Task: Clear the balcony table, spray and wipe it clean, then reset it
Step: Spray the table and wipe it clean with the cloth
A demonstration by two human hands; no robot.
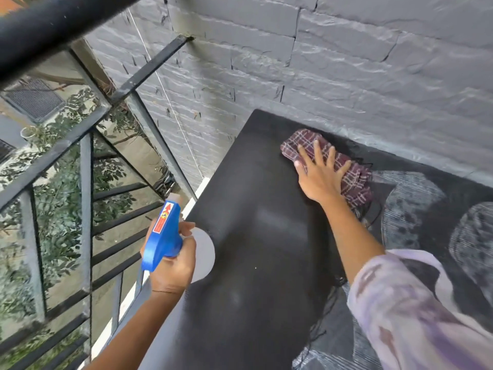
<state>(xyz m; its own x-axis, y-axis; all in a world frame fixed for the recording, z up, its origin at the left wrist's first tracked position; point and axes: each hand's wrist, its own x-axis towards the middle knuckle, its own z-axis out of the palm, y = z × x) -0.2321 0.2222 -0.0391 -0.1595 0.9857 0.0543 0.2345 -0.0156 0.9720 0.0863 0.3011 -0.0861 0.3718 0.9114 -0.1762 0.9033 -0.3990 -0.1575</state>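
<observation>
Fingers point(317, 153) splayed flat on cloth point(354, 180) (left hand point(170, 265) grips sprayer point(162, 236)).

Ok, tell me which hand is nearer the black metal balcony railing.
Left. The left hand holds the blue spray bottle beside the black metal railing; the right hand presses the plaid cloth near the wall.

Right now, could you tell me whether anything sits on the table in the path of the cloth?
Nothing visible does. The right hand presses the cloth flat at the far end of the table; the dark top nearer the person is bare. The left hand holds the spray bottle at the table's left edge.
</observation>
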